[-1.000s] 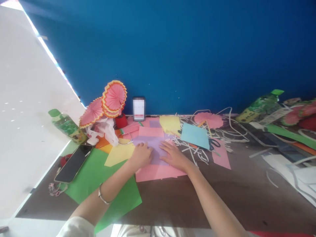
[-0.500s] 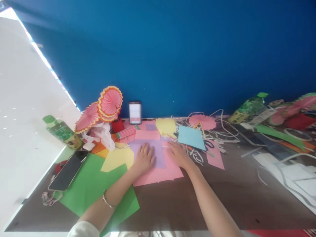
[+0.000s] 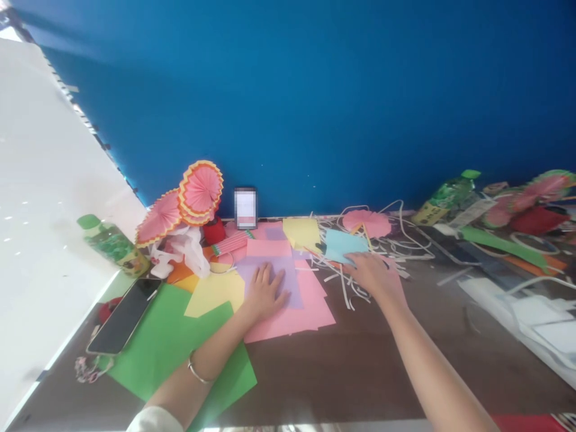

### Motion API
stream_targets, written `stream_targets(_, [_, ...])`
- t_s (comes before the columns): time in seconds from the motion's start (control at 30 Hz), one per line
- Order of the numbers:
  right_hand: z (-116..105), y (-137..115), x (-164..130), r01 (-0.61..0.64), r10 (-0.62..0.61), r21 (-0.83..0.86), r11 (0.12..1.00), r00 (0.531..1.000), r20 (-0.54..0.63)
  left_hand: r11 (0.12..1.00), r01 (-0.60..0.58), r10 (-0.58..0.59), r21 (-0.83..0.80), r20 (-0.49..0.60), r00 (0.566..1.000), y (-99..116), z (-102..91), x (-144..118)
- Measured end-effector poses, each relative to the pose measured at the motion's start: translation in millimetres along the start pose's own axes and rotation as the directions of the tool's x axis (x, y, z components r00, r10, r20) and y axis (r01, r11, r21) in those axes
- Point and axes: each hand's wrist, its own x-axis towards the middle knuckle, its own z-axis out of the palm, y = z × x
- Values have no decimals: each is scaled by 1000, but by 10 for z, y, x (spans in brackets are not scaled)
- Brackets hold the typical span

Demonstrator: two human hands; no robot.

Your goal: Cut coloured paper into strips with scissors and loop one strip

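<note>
My left hand lies flat with fingers spread on a sheet of purple paper. Under that sheet are pink sheets. My right hand reaches over the front edge of a light blue paper, its fingers stretched out and slightly bent. The undersides of those fingers are hidden. Thin white paper strips are scattered below and around this hand. A pink pleated paper disc lies just behind the blue paper. Yellow paper is to the left of it.
Green paper and a dark phone lie at the left. A green bottle, pleated paper fans and a white plastic bag are behind. A propped phone leans on the blue wall. Another bottle stands right.
My right hand has moved right, from the pink and purple sheets to the blue paper, and now covers its front edge. The left hand has stayed nearly in place.
</note>
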Motion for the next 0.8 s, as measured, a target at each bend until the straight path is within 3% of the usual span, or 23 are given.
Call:
stream_targets(0.1, [-55,-72,1,-94,95,14,995,991,-96,1000,-5,5,-4,0,1000,3,-6,-4])
stream_targets(0.17, [-29,-181,21,-37,54,108,993,987,-152,1000,-12,12,-4,-9,1000,4,-9,-9])
stream_targets(0.3, [147,-444,78,266,-256,272,925,964,-71,1000,-10,10,0,-30,1000,2,-5,-14])
stream_targets(0.43, [304,-560,132,245,-255,266,932,967,2,1000,-24,24,8,-58,998,-9,19,-10])
stream_targets(0.53, [300,-518,160,243,-250,252,937,968,-4,1000,-26,27,14,-67,997,-17,35,-10])
stream_targets(0.6, [248,-431,203,187,-187,258,948,982,-25,1000,-23,24,12,-64,998,-19,39,-10])
stream_targets(0.67, [181,-301,292,35,-21,303,952,999,-50,1000,-22,22,6,-61,998,-18,37,-11])
stream_targets(0.73, [113,-155,416,-158,199,367,917,977,-77,1000,-24,24,4,-57,998,-14,29,-12])
stream_targets(0.8, [43,-37,532,-244,298,387,889,951,-85,1000,-23,23,5,-53,998,-10,19,-13])
